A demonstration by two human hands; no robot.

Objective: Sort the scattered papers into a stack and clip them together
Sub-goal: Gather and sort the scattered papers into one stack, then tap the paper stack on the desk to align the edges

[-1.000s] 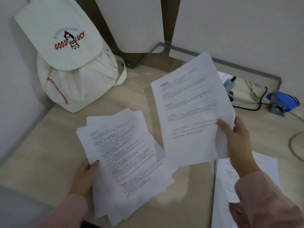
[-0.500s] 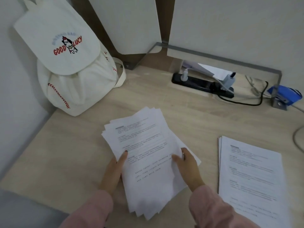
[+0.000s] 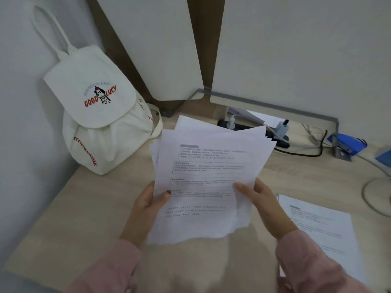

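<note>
A loose bundle of printed white papers [image 3: 207, 174] is lifted off the wooden desk, its edges uneven and fanned. My left hand [image 3: 148, 205] grips its left edge with the thumb on top. My right hand [image 3: 261, 203] grips the right edge the same way. A second neat stack of printed papers [image 3: 321, 233] lies flat on the desk at the right. A blue clip-like object [image 3: 347, 145] sits at the back right by the metal rail; what it is I cannot tell.
A white "GOOD LUCY" backpack [image 3: 99, 123] leans in the left corner. A black power strip [image 3: 254, 132] with plugs and cables lies at the back. White panels stand behind the desk [image 3: 74, 218]. A grey cable [image 3: 372, 193] loops at the right edge.
The single sheet from my right hand was laid on the pile, then both hands lifted the whole bundle up off the desk and tilted it toward me.
</note>
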